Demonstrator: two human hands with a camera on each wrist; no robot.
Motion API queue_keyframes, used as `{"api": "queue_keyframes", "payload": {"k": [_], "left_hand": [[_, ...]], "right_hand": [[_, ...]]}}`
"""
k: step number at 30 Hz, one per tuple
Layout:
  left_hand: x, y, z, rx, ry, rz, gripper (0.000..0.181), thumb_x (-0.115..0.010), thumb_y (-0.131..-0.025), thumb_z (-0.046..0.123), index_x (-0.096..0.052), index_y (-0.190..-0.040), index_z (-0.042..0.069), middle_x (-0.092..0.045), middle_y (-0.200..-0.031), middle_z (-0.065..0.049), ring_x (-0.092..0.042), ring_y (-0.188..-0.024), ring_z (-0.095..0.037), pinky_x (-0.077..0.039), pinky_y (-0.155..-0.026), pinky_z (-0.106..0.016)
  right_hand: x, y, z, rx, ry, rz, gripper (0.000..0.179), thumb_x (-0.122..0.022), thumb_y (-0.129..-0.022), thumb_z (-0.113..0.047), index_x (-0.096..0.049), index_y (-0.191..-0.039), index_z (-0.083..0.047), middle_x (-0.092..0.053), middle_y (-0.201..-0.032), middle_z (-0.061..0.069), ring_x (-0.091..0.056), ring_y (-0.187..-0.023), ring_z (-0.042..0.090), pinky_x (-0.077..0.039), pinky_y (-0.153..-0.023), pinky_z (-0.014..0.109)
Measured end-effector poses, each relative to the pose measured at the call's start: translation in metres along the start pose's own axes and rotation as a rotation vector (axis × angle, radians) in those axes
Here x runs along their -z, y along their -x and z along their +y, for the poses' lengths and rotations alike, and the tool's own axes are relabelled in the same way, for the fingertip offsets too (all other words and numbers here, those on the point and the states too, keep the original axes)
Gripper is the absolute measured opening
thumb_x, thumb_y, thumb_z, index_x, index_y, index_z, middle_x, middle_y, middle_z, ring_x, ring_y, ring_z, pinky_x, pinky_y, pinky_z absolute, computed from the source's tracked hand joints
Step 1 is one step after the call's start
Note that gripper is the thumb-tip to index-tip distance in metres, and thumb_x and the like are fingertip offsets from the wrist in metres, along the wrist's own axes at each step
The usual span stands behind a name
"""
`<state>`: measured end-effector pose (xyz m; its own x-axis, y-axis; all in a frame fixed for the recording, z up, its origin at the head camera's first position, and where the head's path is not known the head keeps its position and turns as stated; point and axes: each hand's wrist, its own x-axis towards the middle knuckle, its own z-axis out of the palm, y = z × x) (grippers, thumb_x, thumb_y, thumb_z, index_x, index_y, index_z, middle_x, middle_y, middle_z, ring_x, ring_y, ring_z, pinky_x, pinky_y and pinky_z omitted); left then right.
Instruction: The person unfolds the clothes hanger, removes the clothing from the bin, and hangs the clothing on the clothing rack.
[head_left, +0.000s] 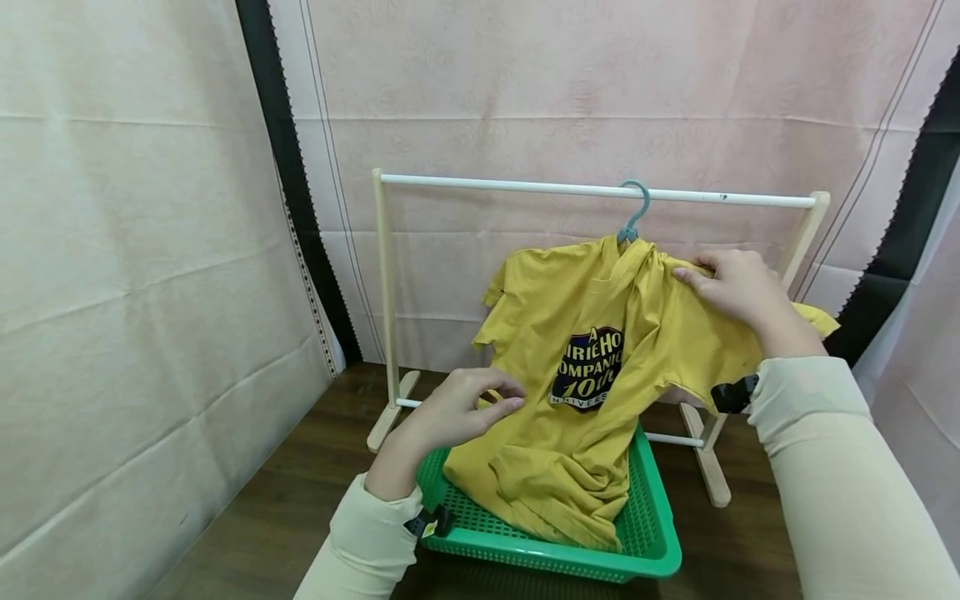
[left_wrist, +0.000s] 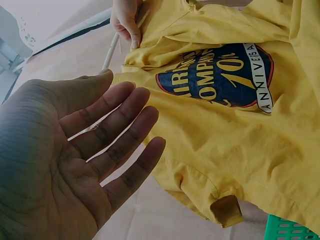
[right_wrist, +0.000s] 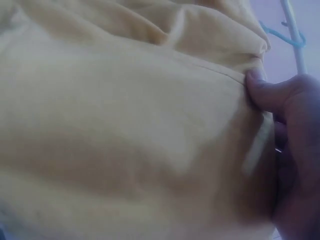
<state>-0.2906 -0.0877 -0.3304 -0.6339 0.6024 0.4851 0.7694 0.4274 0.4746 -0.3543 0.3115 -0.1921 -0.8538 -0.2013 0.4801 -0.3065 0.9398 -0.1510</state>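
A yellow T-shirt (head_left: pixel 555 292) with a dark printed badge hangs on a blue hanger (head_left: pixel 636 208), whose hook sits over the white rail. Its lower part lies bunched in the green basket (head_left: pixel 660 508). At the shoulder on the right, my right hand (head_left: pixel 738 292) pinches the cloth, thumb in front and fingers behind; the right wrist view shows the thumb (right_wrist: pixel 267 92) pressed on the fabric. My left hand (head_left: pixel 468 404) is in front of the shirt's left side, holding nothing. In the left wrist view its fingers (left_wrist: pixel 120 125) are spread and relaxed, palm showing.
The clothes rack has a white top rail (head_left: pixel 495 185), pale wooden posts (head_left: pixel 384 283) and feet on a dark wooden table (head_left: pixel 300 483). The basket stands in front of the rack. Pale cloth walls (head_left: pixel 150 250) enclose the back and sides.
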Motion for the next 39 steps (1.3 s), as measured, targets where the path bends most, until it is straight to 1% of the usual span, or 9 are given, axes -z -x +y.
{"api": "queue_keyframes", "payload": {"k": [9, 13, 15, 20, 25, 29, 32, 35, 39], "left_hand": [[0.003, 0.0, 0.001, 0.005, 0.0, -0.003, 0.016, -0.063, -0.102, 0.026, -0.072, -0.114, 0.021, -0.069, -0.105, 0.014, -0.062, -0.099, 0.0, -0.054, -0.08, -0.026], [0.004, 0.0, 0.001, 0.0, 0.003, 0.007, 0.015, -0.064, -0.101, 0.024, -0.072, -0.114, 0.02, -0.069, -0.105, 0.012, -0.063, -0.098, -0.002, -0.056, -0.08, -0.03], [0.005, -0.001, 0.001, -0.002, 0.006, 0.007, 0.016, -0.064, -0.102, 0.024, -0.072, -0.114, 0.02, -0.07, -0.106, 0.012, -0.063, -0.098, -0.002, -0.057, -0.08, -0.032], [0.006, -0.003, 0.002, -0.01, -0.003, -0.005, 0.016, -0.064, -0.102, 0.024, -0.072, -0.114, 0.019, -0.069, -0.106, 0.012, -0.063, -0.099, -0.002, -0.055, -0.081, -0.028], [0.012, -0.009, 0.005, -0.054, -0.044, -0.013, 0.015, -0.063, -0.102, 0.024, -0.072, -0.112, 0.018, -0.07, -0.105, 0.011, -0.063, -0.099, -0.001, -0.054, -0.082, -0.027], [0.018, -0.015, 0.008, -0.095, -0.091, -0.011, 0.015, -0.064, -0.102, 0.024, -0.073, -0.111, 0.016, -0.071, -0.104, 0.008, -0.064, -0.098, -0.003, -0.054, -0.083, -0.027], [0.023, -0.019, 0.008, -0.107, -0.12, -0.015, 0.015, -0.063, -0.102, 0.023, -0.073, -0.111, 0.015, -0.071, -0.104, 0.006, -0.065, -0.097, -0.005, -0.054, -0.083, -0.028], [0.028, -0.024, 0.006, -0.089, -0.132, -0.042, 0.017, -0.062, -0.102, 0.023, -0.072, -0.112, 0.013, -0.071, -0.104, 0.005, -0.065, -0.097, -0.007, -0.055, -0.083, -0.03], [0.031, -0.029, 0.002, -0.054, -0.153, -0.077, 0.019, -0.062, -0.103, 0.023, -0.072, -0.114, 0.012, -0.071, -0.105, 0.004, -0.065, -0.097, -0.008, -0.055, -0.083, -0.032]], "right_hand": [[-0.004, 0.001, -0.001, -0.018, 0.005, 0.002, 0.053, -0.048, -0.102, -0.057, -0.067, -0.1, -0.008, -0.067, -0.099, 0.021, -0.058, -0.092, 0.043, -0.043, -0.071, 0.055], [-0.005, 0.0, -0.002, -0.022, 0.004, -0.01, 0.056, -0.047, -0.101, -0.058, -0.067, -0.105, -0.006, -0.067, -0.102, 0.024, -0.059, -0.093, 0.044, -0.044, -0.074, 0.057], [-0.005, 0.0, -0.003, -0.03, -0.001, -0.019, 0.059, -0.047, -0.101, -0.059, -0.067, -0.111, -0.004, -0.066, -0.109, 0.027, -0.059, -0.098, 0.047, -0.045, -0.077, 0.062], [-0.006, 0.003, -0.003, -0.049, -0.014, -0.033, 0.063, -0.047, -0.1, -0.061, -0.066, -0.119, -0.004, -0.065, -0.115, 0.03, -0.058, -0.104, 0.05, -0.044, -0.081, 0.067], [-0.007, 0.007, -0.003, -0.052, -0.023, -0.019, 0.063, -0.047, -0.1, -0.061, -0.065, -0.122, -0.005, -0.064, -0.116, 0.028, -0.058, -0.104, 0.049, -0.043, -0.081, 0.067], [-0.008, 0.01, -0.004, -0.04, -0.026, 0.005, 0.062, -0.048, -0.1, -0.059, -0.064, -0.124, -0.005, -0.063, -0.12, 0.029, -0.056, -0.108, 0.051, -0.043, -0.082, 0.069], [-0.008, 0.011, -0.006, -0.03, -0.038, 0.026, 0.06, -0.05, -0.1, -0.058, -0.063, -0.127, -0.005, -0.062, -0.126, 0.029, -0.054, -0.114, 0.054, -0.04, -0.086, 0.072], [-0.009, 0.013, -0.009, -0.006, -0.062, 0.064, 0.055, -0.052, -0.101, -0.054, -0.063, -0.127, -0.008, -0.062, -0.128, 0.027, -0.053, -0.117, 0.053, -0.039, -0.089, 0.073], [-0.012, 0.016, -0.013, 0.085, -0.1, 0.18, 0.038, -0.059, -0.101, -0.041, -0.066, -0.121, -0.008, -0.067, -0.12, 0.021, -0.059, -0.111, 0.045, -0.044, -0.087, 0.066]]}}
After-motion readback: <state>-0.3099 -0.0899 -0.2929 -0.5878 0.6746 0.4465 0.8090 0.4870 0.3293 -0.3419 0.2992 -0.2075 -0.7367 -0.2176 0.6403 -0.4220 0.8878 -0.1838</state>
